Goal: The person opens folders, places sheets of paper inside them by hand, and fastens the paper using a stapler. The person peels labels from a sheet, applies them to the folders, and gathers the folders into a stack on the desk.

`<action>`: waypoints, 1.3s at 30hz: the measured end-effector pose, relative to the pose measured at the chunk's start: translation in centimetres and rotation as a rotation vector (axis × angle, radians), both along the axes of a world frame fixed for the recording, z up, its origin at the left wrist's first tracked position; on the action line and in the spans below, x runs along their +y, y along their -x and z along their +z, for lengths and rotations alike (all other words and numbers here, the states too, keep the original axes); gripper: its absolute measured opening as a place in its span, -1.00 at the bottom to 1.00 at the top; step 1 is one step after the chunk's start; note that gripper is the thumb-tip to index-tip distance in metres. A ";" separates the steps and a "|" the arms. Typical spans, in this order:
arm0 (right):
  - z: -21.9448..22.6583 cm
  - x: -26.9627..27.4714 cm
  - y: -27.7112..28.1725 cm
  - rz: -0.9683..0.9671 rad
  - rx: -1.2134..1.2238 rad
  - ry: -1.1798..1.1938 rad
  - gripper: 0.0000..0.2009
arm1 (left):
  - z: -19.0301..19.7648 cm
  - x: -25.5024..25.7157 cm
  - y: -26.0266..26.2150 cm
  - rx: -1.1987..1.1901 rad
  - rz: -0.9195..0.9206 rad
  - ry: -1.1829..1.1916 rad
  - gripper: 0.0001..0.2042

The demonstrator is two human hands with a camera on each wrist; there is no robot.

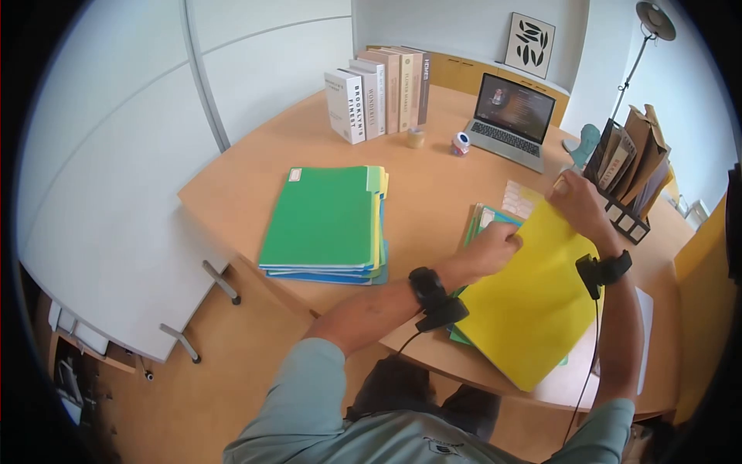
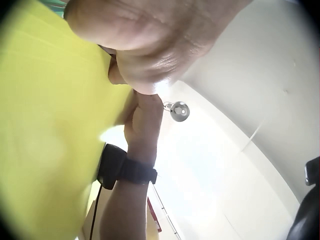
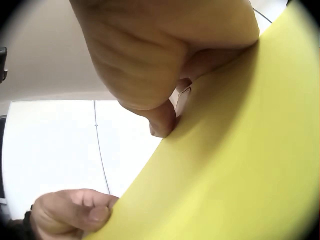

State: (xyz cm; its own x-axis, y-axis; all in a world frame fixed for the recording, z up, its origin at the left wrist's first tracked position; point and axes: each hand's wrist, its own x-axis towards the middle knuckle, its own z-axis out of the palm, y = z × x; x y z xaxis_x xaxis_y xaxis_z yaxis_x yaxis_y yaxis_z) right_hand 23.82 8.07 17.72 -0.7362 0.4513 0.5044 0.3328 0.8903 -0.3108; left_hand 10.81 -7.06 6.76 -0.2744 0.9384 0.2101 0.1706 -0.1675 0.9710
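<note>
A yellow folder (image 1: 533,301) is held up at a tilt over the right part of the desk. My left hand (image 1: 495,247) pinches its upper left edge, thumb on the near face, as the right wrist view also shows with the left hand (image 3: 75,212) low at the edge. Farther along the same edge, my right hand (image 1: 578,203) grips the upper corner. In the left wrist view the yellow folder (image 2: 45,130) fills the left side. Below it, green and blue folders (image 1: 477,220) lie on the desk, mostly hidden.
A neat stack of folders, green on top (image 1: 321,216), lies on the left of the desk. Upright books (image 1: 379,97), a small jar (image 1: 416,138) and a laptop (image 1: 510,116) stand behind. A black file holder (image 1: 618,209) with papers is beside my right hand; a white keyboard (image 1: 520,199) lies near it.
</note>
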 end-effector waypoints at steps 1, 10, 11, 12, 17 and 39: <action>-0.1 -0.6 -0.3 -0.052 -0.018 -0.048 -0.78 | 0.2 -0.3 -0.6 -0.036 0.004 0.000 -0.79; -3.0 3.9 -7.5 0.033 0.511 0.750 -0.82 | 3.2 -8.7 9.9 0.395 0.204 -0.027 -0.72; -3.7 3.6 -8.6 -0.016 0.504 0.781 -0.82 | 4.0 -11.1 11.4 0.360 0.316 -0.154 -0.71; -4.4 3.4 -9.6 -0.065 0.496 0.814 -0.82 | 5.5 -12.9 14.3 0.241 0.339 -0.073 -0.72; -10.0 2.9 -12.0 -0.143 0.430 1.006 -0.82 | 5.4 -20.9 30.5 0.137 0.711 0.135 -0.74; -12.1 2.0 -13.1 -0.094 0.440 1.217 -0.82 | 1.3 -1.8 16.0 0.375 0.264 -0.008 -0.69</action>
State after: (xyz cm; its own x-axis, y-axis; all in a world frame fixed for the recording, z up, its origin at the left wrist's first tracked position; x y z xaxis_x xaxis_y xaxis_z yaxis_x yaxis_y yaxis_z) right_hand 36.95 10.02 5.62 -0.5550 0.8286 -0.0741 0.0422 -0.0609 -0.9973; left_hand -5.18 -8.88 8.02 -0.4077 0.8445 0.3474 0.5480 -0.0780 0.8328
